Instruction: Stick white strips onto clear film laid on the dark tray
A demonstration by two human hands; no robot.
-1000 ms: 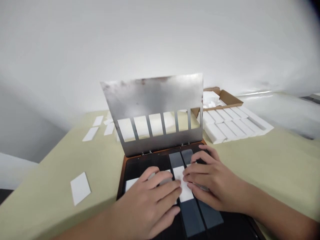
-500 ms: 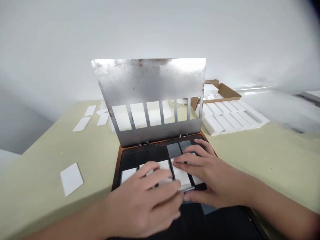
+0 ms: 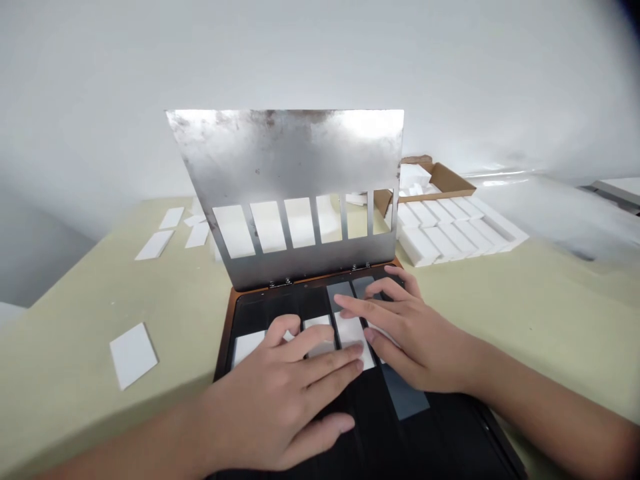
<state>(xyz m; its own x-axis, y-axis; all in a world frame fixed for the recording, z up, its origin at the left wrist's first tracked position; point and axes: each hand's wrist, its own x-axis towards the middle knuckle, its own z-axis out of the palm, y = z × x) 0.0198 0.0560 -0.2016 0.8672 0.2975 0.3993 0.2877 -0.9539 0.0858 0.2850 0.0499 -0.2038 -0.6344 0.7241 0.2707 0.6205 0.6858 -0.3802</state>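
Note:
Both hands rest over a black tray-like jig holding a row of white rectangular cards. My left hand lies with fingers stretched across the row, its fingertips touching the lower part of a white card. My right hand has its fingers spread over the right end of the row, the index finger near that card's top edge. Grey strips show above and below the cards. Hinged to the jig's far edge, a metal plate with several rectangular cutouts stands raised. Fingers hide part of the row.
One loose white card lies on the yellow-green table at left, with more cards farther back. At right are white pieces in rows in a white tray. Behind it stands a cardboard box with white pieces.
My right thumb has moved off the card's near edge, and the right fingers have shifted up. My left fingers have straightened onto the card, which now lies flat. The view has shifted slightly.

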